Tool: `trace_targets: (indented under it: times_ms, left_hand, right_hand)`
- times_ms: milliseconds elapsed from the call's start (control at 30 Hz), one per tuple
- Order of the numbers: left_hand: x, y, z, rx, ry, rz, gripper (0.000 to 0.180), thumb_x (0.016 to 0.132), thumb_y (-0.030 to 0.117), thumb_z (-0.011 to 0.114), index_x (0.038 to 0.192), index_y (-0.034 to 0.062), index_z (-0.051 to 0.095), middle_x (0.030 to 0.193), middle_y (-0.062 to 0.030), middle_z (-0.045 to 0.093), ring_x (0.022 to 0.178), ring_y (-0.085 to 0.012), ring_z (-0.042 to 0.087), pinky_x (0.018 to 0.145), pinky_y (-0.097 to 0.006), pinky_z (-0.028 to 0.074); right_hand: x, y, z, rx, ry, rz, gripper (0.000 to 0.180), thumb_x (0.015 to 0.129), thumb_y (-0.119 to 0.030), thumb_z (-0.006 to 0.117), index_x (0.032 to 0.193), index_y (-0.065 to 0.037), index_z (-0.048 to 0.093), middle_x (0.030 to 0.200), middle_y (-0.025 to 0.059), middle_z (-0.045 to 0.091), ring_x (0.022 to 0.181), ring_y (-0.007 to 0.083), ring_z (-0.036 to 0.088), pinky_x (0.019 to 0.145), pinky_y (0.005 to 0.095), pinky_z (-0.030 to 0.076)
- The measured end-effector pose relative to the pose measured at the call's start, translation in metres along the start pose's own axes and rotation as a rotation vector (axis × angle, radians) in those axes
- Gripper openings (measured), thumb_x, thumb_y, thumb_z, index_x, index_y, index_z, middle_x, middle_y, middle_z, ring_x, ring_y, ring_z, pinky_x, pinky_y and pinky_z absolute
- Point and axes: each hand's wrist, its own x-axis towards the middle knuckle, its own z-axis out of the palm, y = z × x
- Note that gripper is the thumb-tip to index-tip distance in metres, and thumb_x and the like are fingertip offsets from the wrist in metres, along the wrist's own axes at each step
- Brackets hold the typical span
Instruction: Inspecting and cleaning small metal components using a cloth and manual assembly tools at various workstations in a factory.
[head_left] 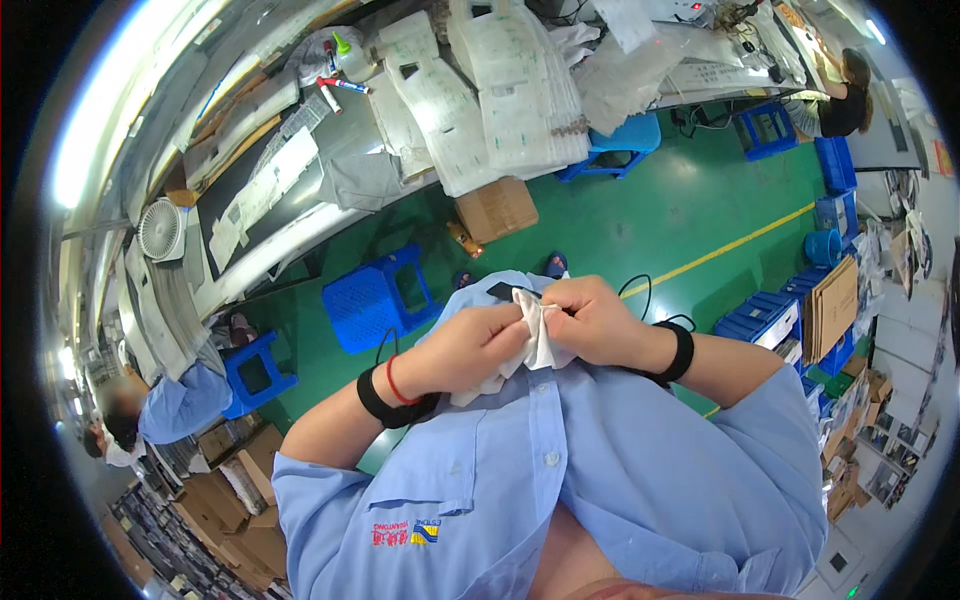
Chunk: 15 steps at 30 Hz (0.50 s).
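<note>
Close in front of my chest, both hands grip a crumpled white cloth [538, 338]. My left hand [468, 348] is closed, fingers curled around the cloth's left side. My right hand [597, 322] pinches its other side, thumb bent over it. A loose end of the cloth hangs below my left hand. Just beyond the cloth a small flat black piece [505, 292] shows; most of it is hidden, and I cannot tell which hand has it. Black bands with thin cords circle both wrists [680, 352].
A long workbench [345, 135] bears stacked sheets in clear packaging [515, 100], markers [345, 86] and a white fan [162, 230]. Blue stools [365, 305] and a cardboard box [497, 210] stand on the green floor. Blue crates [760, 318] line the right. Two co-workers sit farther off.
</note>
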Motion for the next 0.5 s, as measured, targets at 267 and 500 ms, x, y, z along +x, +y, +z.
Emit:
trace_targets:
  times_ms: [267,500]
  left_hand:
    - [-0.001,-0.011,-0.006,-0.623,-0.177,0.115,0.036,0.102,0.028,0.037,0.116,0.0006,0.057,0.101,-0.0006,0.060,0.089,-0.0060,0.053,0.076,-0.022,0.045]
    - [-0.004,-0.004,-0.006,-0.457,-0.145,0.150,0.036,0.101,0.029,0.041,0.117,0.0007,0.056,0.099,0.0004,0.060,0.086,-0.0047,0.052,0.077,-0.022,0.044]
  right_hand:
    - [0.008,-0.018,-0.009,-0.001,-0.055,-0.122,0.018,0.080,-0.014,0.054,0.070,0.001,0.052,0.063,0.0100,0.052,0.056,0.0164,0.048,0.053,0.0330,0.039]
    - [0.010,-0.028,-0.014,-0.249,-0.070,-0.203,0.018,0.081,-0.015,0.054,0.073,0.002,0.053,0.068,0.0138,0.053,0.060,0.0276,0.051,0.057,0.0364,0.041]
